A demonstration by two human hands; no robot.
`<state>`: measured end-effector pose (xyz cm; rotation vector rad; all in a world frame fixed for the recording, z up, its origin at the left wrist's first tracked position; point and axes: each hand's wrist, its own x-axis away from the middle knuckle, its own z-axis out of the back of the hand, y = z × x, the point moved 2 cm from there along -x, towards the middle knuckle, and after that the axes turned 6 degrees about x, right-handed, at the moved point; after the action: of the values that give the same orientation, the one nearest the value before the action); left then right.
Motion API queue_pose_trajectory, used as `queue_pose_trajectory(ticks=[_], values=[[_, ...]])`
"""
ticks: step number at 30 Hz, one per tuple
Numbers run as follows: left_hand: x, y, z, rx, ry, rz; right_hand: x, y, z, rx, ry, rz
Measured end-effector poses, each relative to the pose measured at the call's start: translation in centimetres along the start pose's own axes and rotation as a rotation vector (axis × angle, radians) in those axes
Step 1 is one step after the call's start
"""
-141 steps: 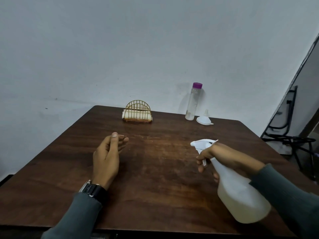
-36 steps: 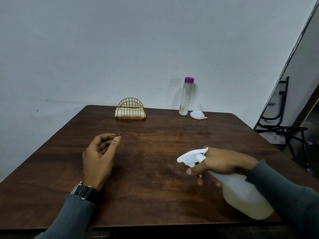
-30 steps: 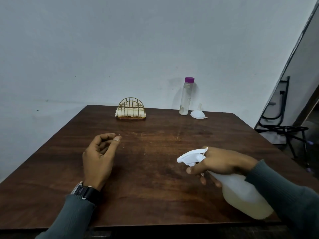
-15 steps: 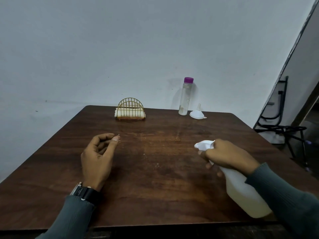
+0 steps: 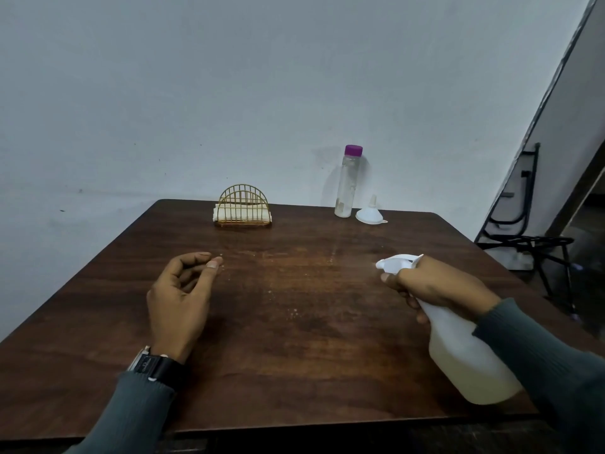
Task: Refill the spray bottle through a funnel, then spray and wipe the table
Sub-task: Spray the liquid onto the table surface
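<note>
My right hand (image 5: 435,286) grips the neck of a white spray bottle (image 5: 468,358), a finger on the trigger, nozzle pointing left over the dark wooden table (image 5: 294,355). The bottle is tilted and holds pale yellowish liquid. My left hand (image 5: 181,299) rests on the table at the left, fingers loosely curled, holding nothing. Fine droplets speckle the wood between the hands. A white funnel (image 5: 370,214) lies upside down at the back, next to a clear bottle with a purple cap (image 5: 347,181).
A gold wire holder with folded white napkins (image 5: 242,211) stands at the back centre by the wall. A black metal-framed chair (image 5: 537,244) stands off the table's right side. A black watch sits on my left wrist.
My right hand moved the spray bottle from the table's middle toward the right and farther back. Small droplets now show on the wood. My left hand stayed put.
</note>
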<state>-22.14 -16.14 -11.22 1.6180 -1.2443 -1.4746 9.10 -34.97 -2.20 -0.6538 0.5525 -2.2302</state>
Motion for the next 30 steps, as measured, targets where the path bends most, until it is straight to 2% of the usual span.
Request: queue_pose_trajectory(ticks=[9,13,19,24,30], values=[[0.0,-0.1,0.1,-0.001,0.016,-0.008,1.2,-0.6,0.6,-0.067,0.135,0.057],[0.1,0.2,-0.1,-0.006,0.017,-0.005,2.4,-1.3,1.1,-0.205,0.312,0.181],[0.2,0.1,-0.1,-0.017,-0.006,-0.004,4.3,-2.6,-0.8,-0.45,0.521,0.486],[0.4,0.1,-0.3,-0.036,-0.016,0.0,3.6,-2.1,-2.4,-0.492,0.535,0.497],[0.5,0.3,-0.3,-0.073,-0.017,0.012,3.9,-0.1,-2.5,-0.291,0.418,0.383]])
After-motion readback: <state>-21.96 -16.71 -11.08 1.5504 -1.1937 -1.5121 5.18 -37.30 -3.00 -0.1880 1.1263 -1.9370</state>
